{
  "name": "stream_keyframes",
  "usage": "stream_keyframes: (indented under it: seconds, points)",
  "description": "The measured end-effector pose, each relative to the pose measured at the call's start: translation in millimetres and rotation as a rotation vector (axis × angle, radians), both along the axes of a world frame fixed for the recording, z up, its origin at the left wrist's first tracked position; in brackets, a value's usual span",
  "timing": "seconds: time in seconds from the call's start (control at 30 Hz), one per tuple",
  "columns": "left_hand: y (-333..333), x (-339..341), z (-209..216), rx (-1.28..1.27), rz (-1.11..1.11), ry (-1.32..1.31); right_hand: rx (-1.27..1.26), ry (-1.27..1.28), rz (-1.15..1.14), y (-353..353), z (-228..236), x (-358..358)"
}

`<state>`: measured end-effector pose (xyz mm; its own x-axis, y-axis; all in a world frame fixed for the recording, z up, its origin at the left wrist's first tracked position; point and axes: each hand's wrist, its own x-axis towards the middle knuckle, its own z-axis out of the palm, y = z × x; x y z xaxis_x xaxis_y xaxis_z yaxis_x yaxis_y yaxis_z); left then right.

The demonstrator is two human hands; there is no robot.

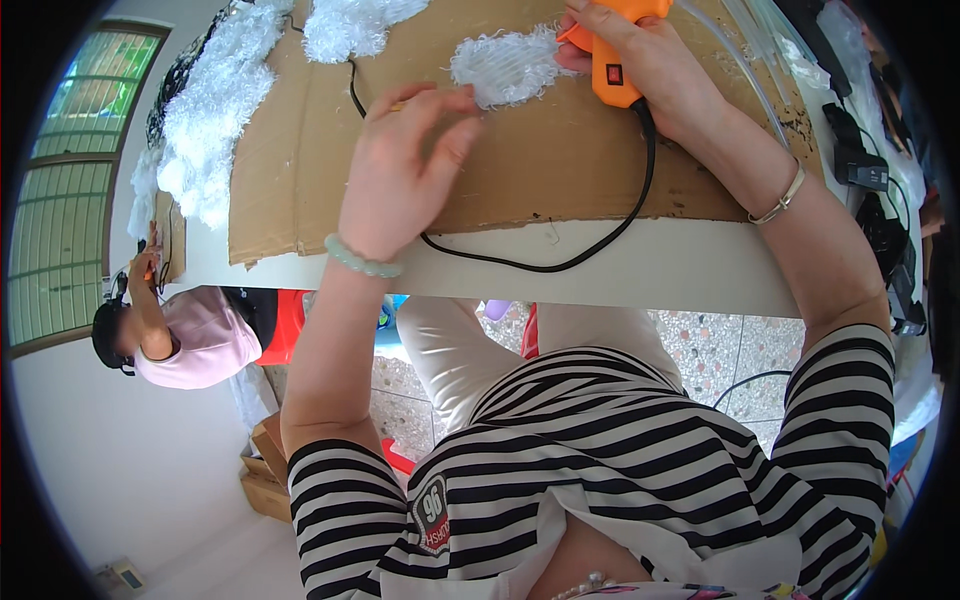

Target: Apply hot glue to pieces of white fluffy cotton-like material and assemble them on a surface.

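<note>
My right hand is closed around the handle of an orange glue gun with a red switch and a black cord. Its front part runs up to the picture's top edge. Beside it on the cardboard lies a small white shaggy, fringed piece. My left hand is at the near left edge of that piece, thumb and fingers apart, nothing visible between them. Whether its blurred fingertips touch the fringe, I cannot tell.
Brown cardboard covers the white table. The black cord loops over its near edge. White shaggy heaps lie at left. Clear glue sticks and black adapters are at right. Another person works at far left.
</note>
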<state>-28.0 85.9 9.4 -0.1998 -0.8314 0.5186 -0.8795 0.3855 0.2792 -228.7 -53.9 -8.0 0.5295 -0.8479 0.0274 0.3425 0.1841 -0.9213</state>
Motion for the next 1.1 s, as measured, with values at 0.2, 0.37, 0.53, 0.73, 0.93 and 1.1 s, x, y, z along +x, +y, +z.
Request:
stream_keyframes:
  seconds: [0.2, 0.37, 0.53, 0.73, 0.93, 1.1]
  points:
    - [-7.1, -3.4, 0.2, 0.119, 0.021, -0.089, 0.018, 0.041, -0.036, 1.9, 3.0, 0.9]
    - [-17.1, 12.8, 3.4, 0.186, 0.092, 0.485, 0.022, 0.04, -0.032, 0.0, 1.9, 1.4]
    - [-24.9, 3.1, -6.8, 0.035, 0.068, -0.34, -0.008, 0.012, 0.002, 0.0, 2.3, 0.3]
    - [-33.3, 23.8, 4.8, 0.377, 0.071, 0.644, 0.033, 0.033, -0.032, 1.3, 4.4, 1.4]
    - [-30.6, 15.5, -6.0, 0.173, 0.029, -0.015, 0.024, 0.042, -0.017, 1.6, 5.6, 1.1]
    - [-42.5, 24.7, 3.8, 0.254, 0.015, 0.39, 0.051, 0.064, -0.051, 3.1, 6.3, 1.5]
